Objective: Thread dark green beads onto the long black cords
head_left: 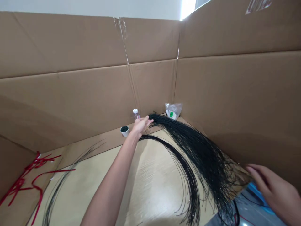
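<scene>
My left hand (140, 125) reaches to the far end of a thick bundle of thin black strands (197, 147), thumb and fingers closed around its tip. The bundle fans out toward the right front, its loose ends spread. Below my left wrist, a smaller curved bundle of black strands (188, 169) lies on the pale table. My right hand (275, 191) is at the right edge, beside the fanned ends, somewhat blurred. Its thumb and fingers are drawn together; whatever is between them, if anything, is too small to make out.
A white cup of dark bits (124, 131), a small white-capped bottle (135, 114) and a clear plastic bag (173, 110) stand along the back. Red ties (39, 161) and a few dark strands (58, 185) lie left. Tall cardboard walls (82, 100) enclose the table (150, 175).
</scene>
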A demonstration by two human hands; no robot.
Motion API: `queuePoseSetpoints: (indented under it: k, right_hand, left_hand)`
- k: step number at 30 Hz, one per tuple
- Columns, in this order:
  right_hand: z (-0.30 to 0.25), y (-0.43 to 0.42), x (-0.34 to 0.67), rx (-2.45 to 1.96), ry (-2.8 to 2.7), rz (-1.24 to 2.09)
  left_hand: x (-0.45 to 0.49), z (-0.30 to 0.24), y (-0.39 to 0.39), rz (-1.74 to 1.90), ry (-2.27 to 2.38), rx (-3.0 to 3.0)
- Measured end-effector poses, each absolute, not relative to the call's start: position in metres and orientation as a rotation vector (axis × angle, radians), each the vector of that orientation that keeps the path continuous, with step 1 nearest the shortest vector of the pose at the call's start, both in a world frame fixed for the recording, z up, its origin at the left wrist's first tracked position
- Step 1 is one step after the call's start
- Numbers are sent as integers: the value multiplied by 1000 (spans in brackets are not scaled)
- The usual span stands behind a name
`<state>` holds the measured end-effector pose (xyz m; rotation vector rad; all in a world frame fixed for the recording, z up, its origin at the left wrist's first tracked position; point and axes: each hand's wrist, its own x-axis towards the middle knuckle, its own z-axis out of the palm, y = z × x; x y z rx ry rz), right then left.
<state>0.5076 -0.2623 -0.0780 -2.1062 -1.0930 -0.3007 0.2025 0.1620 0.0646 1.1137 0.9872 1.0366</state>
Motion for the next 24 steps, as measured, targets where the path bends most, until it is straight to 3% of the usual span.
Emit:
queuePoseSetpoints:
  k: [4, 8, 14, 17, 24]
  right_hand:
    - [-71, -237, 472, -2389, -1148, -466]
    - [-57, -201, 436, -2238, -1135, -591]
    - [-46, -95, 356, -1739, -1702, 62]
    - [-54, -60, 318, -1630, -1938, 187]
    - [-93, -15, 322, -1902, -1871, -171]
  left_hand:
    - [130, 46, 145, 931, 1112, 1259]
    - [17, 37, 130, 805, 1613, 1889]
    - [-117, 22, 65, 382, 2350, 2090]
    - [-162, 1, 23, 190, 2594, 2047]
    - [-216, -27, -11, 61, 2615, 2009]
